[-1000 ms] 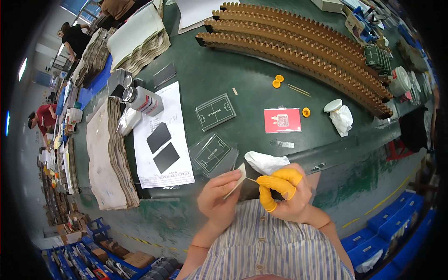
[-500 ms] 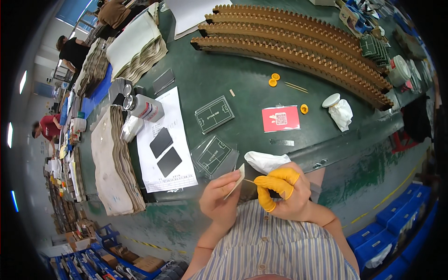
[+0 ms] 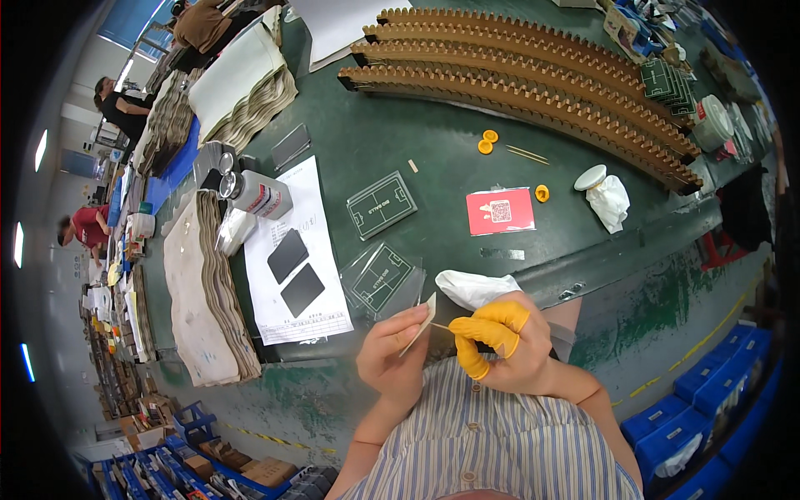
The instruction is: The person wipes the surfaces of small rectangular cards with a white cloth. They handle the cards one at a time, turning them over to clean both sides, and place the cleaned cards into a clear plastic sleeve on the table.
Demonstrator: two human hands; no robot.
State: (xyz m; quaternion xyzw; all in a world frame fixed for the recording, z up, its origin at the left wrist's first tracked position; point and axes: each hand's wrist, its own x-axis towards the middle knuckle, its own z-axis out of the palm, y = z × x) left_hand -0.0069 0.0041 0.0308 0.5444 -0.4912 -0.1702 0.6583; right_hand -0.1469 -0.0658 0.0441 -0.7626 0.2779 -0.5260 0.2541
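Near the table's front edge, my left hand (image 3: 390, 353) pinches a thin pale flat piece (image 3: 426, 317), held tilted almost edge-on. My right hand (image 3: 518, 354) wears yellow finger cots (image 3: 487, 331) on several fingers and grips a thin wooden stick (image 3: 442, 326). The stick's tip points at the flat piece; whether it touches, I cannot tell. A crumpled white cloth (image 3: 471, 287) lies just beyond my hands. To its left rests a green card with white lines in a clear sleeve (image 3: 382, 277), with a similar green card (image 3: 382, 206) farther back.
Long brown slotted racks (image 3: 517, 83) span the back right. A metal bottle (image 3: 257, 193) stands at left near a paper sheet (image 3: 296, 321) bearing dark plates (image 3: 302, 290). A red card (image 3: 501, 212), loose finger cots (image 3: 486, 147), two sticks (image 3: 527, 155) and a wrapped white bundle (image 3: 609, 204) lie right.
My right hand has shifted very slightly left with the stick, toward the pale flat piece. My left hand looks unmoved. In the background at far left, a person in black has changed posture.
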